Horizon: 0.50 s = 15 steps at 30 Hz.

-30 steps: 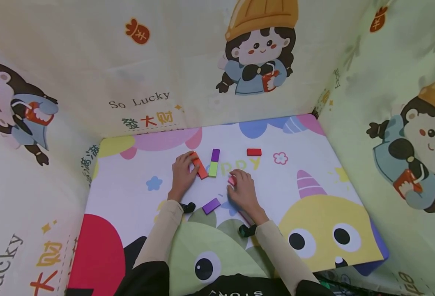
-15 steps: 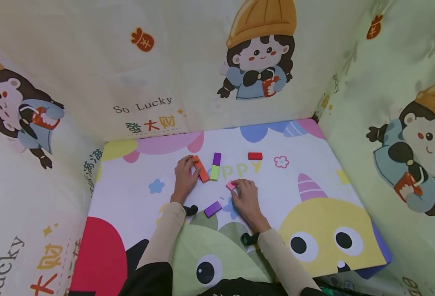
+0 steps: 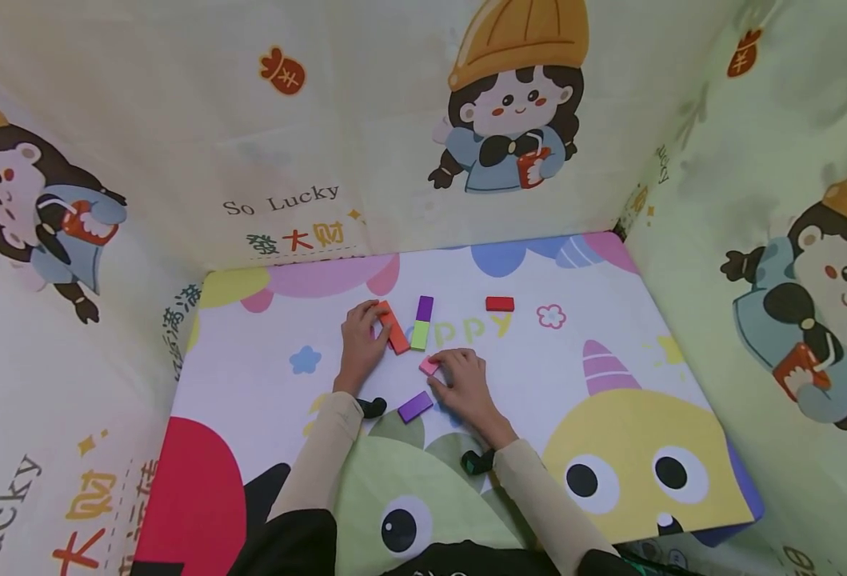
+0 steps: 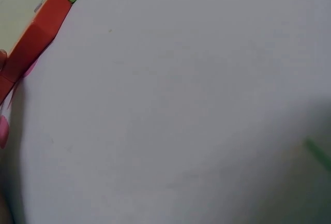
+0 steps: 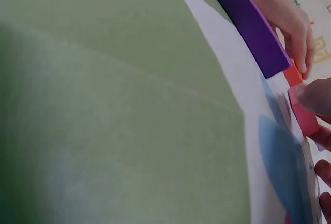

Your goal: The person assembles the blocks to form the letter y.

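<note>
In the head view my left hand [image 3: 361, 344] holds an orange-red block [image 3: 394, 330], fingertips at its far end and thumb along its near side. That block slants beside a purple block [image 3: 425, 308] and a lime-green block [image 3: 419, 336], which lie end to end. My right hand [image 3: 465, 386] pinches a small pink block [image 3: 429, 366] just in front of the green one. Its thumb [image 5: 316, 97] presses the pink block [image 5: 303, 114] in the right wrist view. Another purple block [image 3: 414, 407] lies nearer my body, between the wrists.
A red block [image 3: 500, 304] lies farther back on the right. Everything sits on a cartoon-printed mat [image 3: 250, 384], with printed cloth walls [image 3: 365, 144] rising at the back and both sides. Dark straps [image 3: 477, 462] hang at the wrists.
My right hand has drawn the pink block slightly toward me, then slid it left toward the orange-red and green blocks. My left hand has stayed on the orange-red block.
</note>
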{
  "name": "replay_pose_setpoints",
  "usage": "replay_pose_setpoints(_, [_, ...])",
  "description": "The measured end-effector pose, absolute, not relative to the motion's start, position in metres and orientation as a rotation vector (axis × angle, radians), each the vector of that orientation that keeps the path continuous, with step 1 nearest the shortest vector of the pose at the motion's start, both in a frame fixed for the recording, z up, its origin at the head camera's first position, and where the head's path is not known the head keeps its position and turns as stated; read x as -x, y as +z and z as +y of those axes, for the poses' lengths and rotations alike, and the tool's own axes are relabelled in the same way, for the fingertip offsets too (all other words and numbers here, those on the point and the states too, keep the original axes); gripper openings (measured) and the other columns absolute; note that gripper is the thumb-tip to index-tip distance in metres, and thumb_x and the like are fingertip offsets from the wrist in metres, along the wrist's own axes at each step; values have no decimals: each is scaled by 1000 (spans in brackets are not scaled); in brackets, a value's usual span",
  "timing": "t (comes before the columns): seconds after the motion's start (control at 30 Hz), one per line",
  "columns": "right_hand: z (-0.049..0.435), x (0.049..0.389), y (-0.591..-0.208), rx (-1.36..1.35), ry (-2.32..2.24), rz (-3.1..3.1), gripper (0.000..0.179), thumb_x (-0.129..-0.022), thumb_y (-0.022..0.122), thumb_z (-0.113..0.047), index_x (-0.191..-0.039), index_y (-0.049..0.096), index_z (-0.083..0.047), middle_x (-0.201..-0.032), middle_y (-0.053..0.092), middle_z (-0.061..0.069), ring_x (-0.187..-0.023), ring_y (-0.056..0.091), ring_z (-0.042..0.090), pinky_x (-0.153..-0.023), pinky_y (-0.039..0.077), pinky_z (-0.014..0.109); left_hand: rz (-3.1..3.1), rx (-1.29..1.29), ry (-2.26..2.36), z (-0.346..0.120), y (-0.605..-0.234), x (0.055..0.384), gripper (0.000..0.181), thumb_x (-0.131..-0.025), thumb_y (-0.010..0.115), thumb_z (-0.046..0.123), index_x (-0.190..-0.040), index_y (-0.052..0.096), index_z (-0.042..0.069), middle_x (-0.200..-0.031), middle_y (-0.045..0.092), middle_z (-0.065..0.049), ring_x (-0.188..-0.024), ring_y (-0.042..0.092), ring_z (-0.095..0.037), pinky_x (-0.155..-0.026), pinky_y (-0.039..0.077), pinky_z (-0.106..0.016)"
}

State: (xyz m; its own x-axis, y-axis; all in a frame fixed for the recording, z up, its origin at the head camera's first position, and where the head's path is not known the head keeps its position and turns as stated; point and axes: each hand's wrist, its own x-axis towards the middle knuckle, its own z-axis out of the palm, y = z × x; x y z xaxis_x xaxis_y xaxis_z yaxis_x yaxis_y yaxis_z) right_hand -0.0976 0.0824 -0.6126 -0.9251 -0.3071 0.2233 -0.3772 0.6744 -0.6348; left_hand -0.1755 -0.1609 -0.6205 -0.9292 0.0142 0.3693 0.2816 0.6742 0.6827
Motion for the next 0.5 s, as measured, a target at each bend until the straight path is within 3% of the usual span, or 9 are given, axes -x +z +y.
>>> replay_pose_setpoints(0.27, [74,107,-617,-699,1017,-2754,31,-94,78,-25,-122,68,-18,-126,73,2,-121,55,29,-103,38,54,-2566,230,-1055,-159,-625,176,27,-95,74,17,-122,72,10,-143,60,-14,-133,52,-39,-106,38,-64])
replay_pose_setpoints(0.5, [69,116,-620,-712,1028,-2690,28,-91,81,-27,-116,73,-19,-117,67,2,-109,57,26,-94,41,47,-2562,232,-1065,-161,-626,178,28,-95,73,17,-122,72,9,-142,60,-15,-132,52,-41,-106,38,-64])
